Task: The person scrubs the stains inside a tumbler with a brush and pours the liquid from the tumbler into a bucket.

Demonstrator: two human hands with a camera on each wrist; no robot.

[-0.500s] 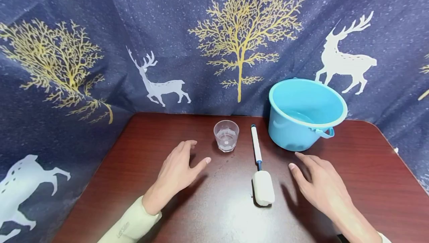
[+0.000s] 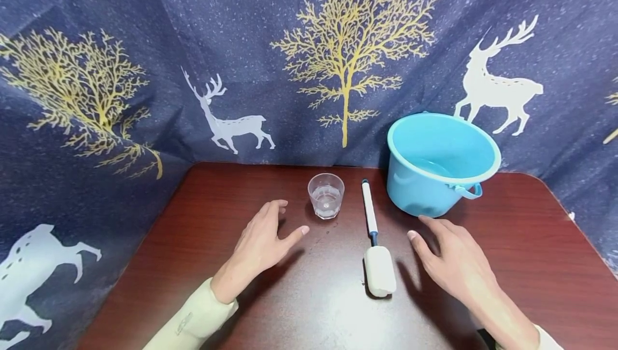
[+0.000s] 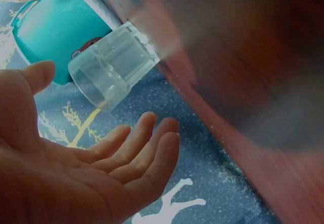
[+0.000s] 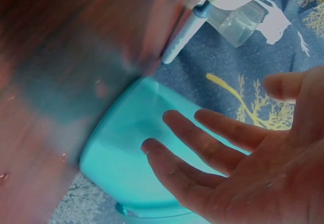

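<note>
My left hand (image 2: 260, 240) hovers over the table with thumb and fingers spread, holding nothing. Just beyond its fingertips stands a clear drinking glass (image 2: 326, 196), upright; the left wrist view shows the glass (image 3: 114, 64) apart from the hand. My right hand (image 2: 456, 259), its fingers loosely extended, is also without anything in it. It lies between a sponge bottle brush (image 2: 380, 271) and a light blue bucket (image 2: 420, 191). The brush has a white sponge head toward me and a white and blue handle. In the right wrist view the bucket (image 4: 134, 148) shows behind the fingers.
The dark red-brown wooden table (image 2: 193, 221) bears all these things. A navy cloth (image 2: 241, 33) printed with deer and trees hangs right behind its far edge. The bucket's handle (image 2: 468, 191) hangs on its near right side.
My left hand has shifted slightly to the right, nearer the glass. My right hand has moved a little to the left, toward the brush. The glass, brush and bucket stay in place.
</note>
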